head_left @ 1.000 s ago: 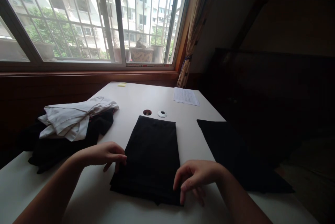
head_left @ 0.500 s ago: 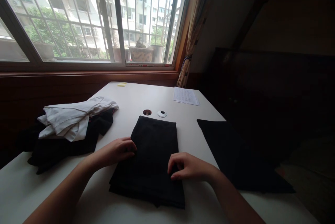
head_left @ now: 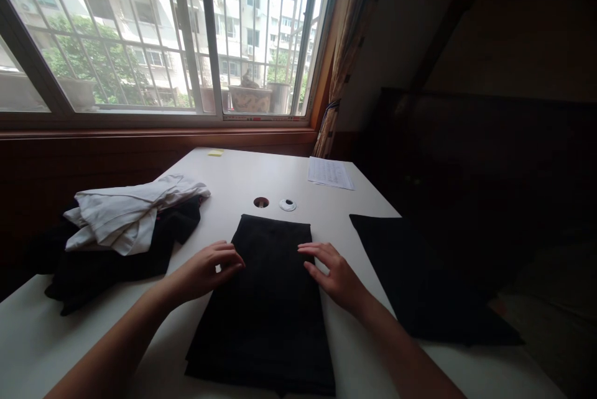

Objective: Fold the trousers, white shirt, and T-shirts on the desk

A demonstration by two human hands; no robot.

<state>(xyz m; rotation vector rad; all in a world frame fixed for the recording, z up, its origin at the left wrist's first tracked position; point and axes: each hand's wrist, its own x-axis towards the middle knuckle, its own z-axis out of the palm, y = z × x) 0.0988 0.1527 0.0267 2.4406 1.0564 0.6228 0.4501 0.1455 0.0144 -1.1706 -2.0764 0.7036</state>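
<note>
A piece of folded black cloth lies flat on the white table in front of me, its long sides running away from me. My left hand rests at its left edge, fingers curved and thumb apart from them at the base, with a gap of white between. Those fingertips touch the top of the cloth. Over the right edge is my right hand, fingers stretched toward the middle of the cloth and thumb held apart. Whether its tips press on the fabric I cannot tell.
On the left, a white garment is heaped on dark clothes. Another dark cloth lies at the right edge of the table. Papers, a yellow note, a round hole and its cover sit farther back.
The folded cloth has slid toward me and slightly left. My right hand has moved farther up its right edge and its fingers have straightened. My left hand is nearly in place.
</note>
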